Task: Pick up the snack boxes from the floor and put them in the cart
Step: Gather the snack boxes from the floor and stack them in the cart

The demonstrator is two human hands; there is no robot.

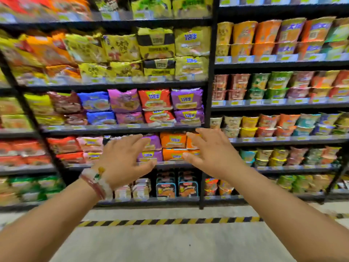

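Left hand and right hand both released, fingers spread, shelf just beyond; snack boxes unseen, likely light, stiff, grip sides.

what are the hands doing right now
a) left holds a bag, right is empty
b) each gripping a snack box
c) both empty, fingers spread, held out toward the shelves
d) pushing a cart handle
c: the left hand and right hand are both empty with fingers spread, raised in front of the shelves; no cart shows.
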